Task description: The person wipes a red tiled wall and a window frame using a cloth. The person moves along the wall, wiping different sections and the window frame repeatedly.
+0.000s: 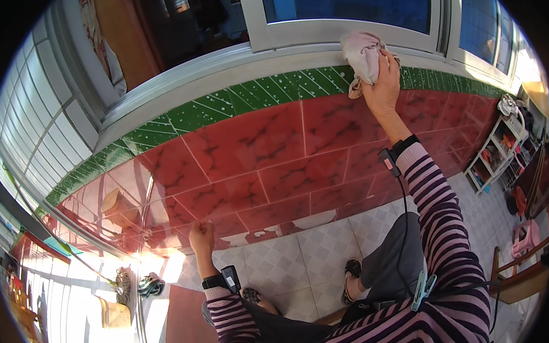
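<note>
My right hand (384, 86) is stretched far forward and grips a crumpled, pale pink and white cloth (362, 55). The cloth lies against the white ledge (304, 56) under the sliding window (347, 24), and a loose end hangs over the green tile border (260, 94). Lower and to the left, my left hand (201, 237) hangs in front of the red tiled wall (242, 156), its fingers loosely curled. Nothing shows in it. Both wrists wear black straps with small devices.
At right stand a white shelf rack (494, 150) with various items, a pink stool (525, 238) and a wooden chair (520, 277). Shoes (151, 284) and a yellowish container (114, 313) are on the sunlit floor at left. A cable runs along my right arm.
</note>
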{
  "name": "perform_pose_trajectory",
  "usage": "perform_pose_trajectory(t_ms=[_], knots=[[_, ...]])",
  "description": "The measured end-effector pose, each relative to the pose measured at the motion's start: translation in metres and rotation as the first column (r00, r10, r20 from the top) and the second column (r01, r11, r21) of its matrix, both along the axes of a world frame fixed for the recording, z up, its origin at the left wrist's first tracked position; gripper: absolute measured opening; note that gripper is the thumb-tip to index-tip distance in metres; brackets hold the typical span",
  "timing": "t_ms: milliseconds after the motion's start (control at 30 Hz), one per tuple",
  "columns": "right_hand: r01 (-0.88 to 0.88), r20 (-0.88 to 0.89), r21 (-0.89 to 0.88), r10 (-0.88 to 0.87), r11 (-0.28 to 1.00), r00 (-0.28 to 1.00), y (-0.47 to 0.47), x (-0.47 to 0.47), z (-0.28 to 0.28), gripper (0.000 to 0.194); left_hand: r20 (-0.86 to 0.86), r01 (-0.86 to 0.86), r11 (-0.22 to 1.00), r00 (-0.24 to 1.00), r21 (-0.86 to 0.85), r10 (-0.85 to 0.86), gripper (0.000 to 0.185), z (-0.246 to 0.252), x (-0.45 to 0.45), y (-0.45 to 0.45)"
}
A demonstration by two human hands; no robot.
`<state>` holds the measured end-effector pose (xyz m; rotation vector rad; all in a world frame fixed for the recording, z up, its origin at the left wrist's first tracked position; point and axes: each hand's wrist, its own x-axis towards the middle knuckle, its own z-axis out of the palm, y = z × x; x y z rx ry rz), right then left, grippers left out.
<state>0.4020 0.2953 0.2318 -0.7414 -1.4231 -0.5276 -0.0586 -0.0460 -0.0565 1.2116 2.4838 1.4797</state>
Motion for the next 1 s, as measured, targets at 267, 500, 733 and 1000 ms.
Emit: perform_pose_trajectory(t_ms=[267, 500, 733, 1000], knots=[[-0.064, 0.476, -0.086, 0.098, 0.994, 0.874, -0.053, 0.003, -0.079, 0.055, -0.038, 0.04, 0.999, 0.999, 0.018, -0.039, 0.034, 0.009, 0.011, -0.003], [-0.113, 0.256, -0.176, 0.157, 0.978, 0.954, -0.061, -0.022, -0.071, 0.048, -0.036, 0.031, 0.999, 0.999, 0.013, -0.03, 0.028, -0.007, -0.003, 0.001], [-0.054, 0.274, -0.246, 0.123, 0.968, 0.954, -0.067, -0.043, -0.099, 0.048, 0.488, 0.179, 0.967, 0.837, 0.184, -0.248, 0.021, 0.018, 0.014, 0.015], [-0.046, 0.396, -0.208, 0.128, 0.977, 0.909, -0.061, -0.032, -0.1, 0.034, 0.336, 0.506, 0.662, 0.591, 0.553, -0.733, 0.011, 0.19, 0.195, 0.004]])
